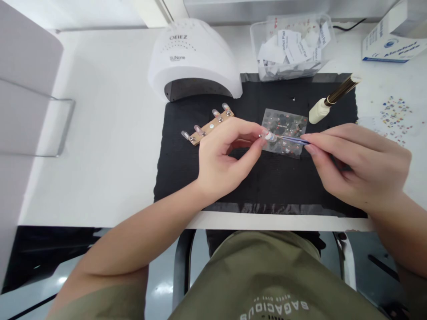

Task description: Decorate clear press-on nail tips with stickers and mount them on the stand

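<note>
left grip [225, 155], beside wooden stand [211, 126], pinches nail tip [269, 136] partly hiding patterned sheet [287, 122].

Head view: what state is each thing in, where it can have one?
Left hand: pinching nail tip
Right hand: gripping thin tool
Bottle: capped, standing
Plastic tub: open, packets inside
Lamp: dark inside
Wooden holder: bearing four tips
Patterned sheet: flat on mat
Alcohol Pads box: top unclear

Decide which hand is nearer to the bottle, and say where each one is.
Right. The right hand is just below the bottle in the picture; the left hand is farther off, to its lower left.
</note>
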